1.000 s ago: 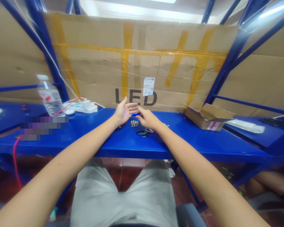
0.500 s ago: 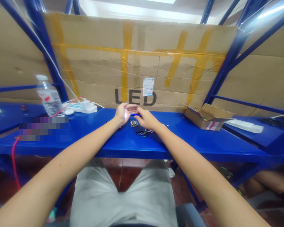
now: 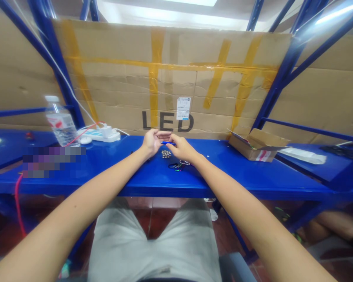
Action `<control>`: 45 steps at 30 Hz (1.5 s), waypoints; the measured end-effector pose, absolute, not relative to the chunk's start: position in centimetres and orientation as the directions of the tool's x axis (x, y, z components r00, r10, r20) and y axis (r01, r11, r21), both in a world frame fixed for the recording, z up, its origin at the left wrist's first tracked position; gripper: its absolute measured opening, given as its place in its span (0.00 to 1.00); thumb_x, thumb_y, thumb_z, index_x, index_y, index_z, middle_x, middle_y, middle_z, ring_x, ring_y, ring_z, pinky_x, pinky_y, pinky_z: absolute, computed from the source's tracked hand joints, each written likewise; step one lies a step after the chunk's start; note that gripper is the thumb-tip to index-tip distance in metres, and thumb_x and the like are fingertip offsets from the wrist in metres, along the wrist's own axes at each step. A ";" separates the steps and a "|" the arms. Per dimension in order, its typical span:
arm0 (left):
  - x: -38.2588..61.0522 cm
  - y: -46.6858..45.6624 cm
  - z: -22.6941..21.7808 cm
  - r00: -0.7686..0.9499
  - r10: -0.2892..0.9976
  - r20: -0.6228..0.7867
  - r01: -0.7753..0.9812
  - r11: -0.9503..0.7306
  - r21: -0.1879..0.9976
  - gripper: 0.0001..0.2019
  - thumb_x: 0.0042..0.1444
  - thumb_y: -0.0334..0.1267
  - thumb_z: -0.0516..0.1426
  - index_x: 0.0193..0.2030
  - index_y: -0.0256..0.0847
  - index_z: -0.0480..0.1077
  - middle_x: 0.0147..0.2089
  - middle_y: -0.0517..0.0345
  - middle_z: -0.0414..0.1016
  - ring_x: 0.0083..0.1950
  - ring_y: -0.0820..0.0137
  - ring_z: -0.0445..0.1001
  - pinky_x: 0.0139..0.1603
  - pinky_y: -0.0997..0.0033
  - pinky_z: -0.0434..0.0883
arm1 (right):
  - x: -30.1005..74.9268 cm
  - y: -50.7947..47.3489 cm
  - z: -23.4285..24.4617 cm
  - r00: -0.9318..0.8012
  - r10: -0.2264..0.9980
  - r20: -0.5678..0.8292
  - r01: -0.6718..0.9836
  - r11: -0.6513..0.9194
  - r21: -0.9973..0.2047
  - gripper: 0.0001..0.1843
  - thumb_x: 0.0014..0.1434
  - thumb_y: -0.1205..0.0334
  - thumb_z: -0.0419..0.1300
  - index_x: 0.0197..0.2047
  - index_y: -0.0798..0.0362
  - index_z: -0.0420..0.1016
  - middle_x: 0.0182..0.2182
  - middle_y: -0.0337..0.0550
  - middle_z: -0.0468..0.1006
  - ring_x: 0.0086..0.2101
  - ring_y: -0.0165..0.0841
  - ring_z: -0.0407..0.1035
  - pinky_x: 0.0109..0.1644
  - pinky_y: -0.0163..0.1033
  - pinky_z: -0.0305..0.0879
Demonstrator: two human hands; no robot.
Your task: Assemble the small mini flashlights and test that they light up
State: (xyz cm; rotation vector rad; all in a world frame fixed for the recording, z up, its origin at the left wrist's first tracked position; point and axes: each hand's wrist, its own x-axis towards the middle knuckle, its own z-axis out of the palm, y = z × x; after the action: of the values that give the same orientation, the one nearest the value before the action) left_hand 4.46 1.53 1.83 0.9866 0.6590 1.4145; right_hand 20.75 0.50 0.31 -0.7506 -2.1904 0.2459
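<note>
My right hand (image 3: 181, 145) is closed around a slim blue penlight (image 3: 167, 143), its tip pointing left toward the other palm. My left hand (image 3: 153, 143) is held open just beside it, palm turned to the right and fingers stretched out. On the table below the hands lies a cluster of small silvery round pieces (image 3: 166, 154), perhaps button cells. Nearer to me, by my right wrist, rests a small heap of dark and shiny pieces (image 3: 176, 167) with a metal clip (image 3: 184, 162). Small dark items beside my left wrist are mostly hidden.
The blue table (image 3: 164, 184) backs onto a tall cardboard sheet (image 3: 120, 86). A water bottle (image 3: 61, 123) and a white power strip (image 3: 102, 134) with cables stand at left. To the right is an open cardboard box (image 3: 257, 145). Another person's leg (image 3: 338, 225) shows at lower right.
A bright light spot on my left palm has gone out. The blue penlight shows a little more between the hands, which have otherwise barely moved.
</note>
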 end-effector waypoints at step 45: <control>4.2 1.6 1.7 0.233 0.936 0.264 -0.492 -0.120 0.862 0.28 0.64 0.50 0.46 0.46 0.28 0.80 0.46 0.34 0.82 0.51 0.54 0.79 0.54 0.57 0.72 | 21.2 0.3 0.9 -0.499 0.656 0.567 0.446 0.755 -0.481 0.08 0.60 0.59 0.56 0.32 0.50 0.60 0.33 0.43 0.74 0.34 0.36 0.66 0.40 0.43 0.61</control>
State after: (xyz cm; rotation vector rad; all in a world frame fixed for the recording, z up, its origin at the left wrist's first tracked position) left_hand 4.19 1.55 1.70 1.1026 0.5308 1.3201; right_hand 21.23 0.33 0.93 -0.8213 -2.1793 0.3496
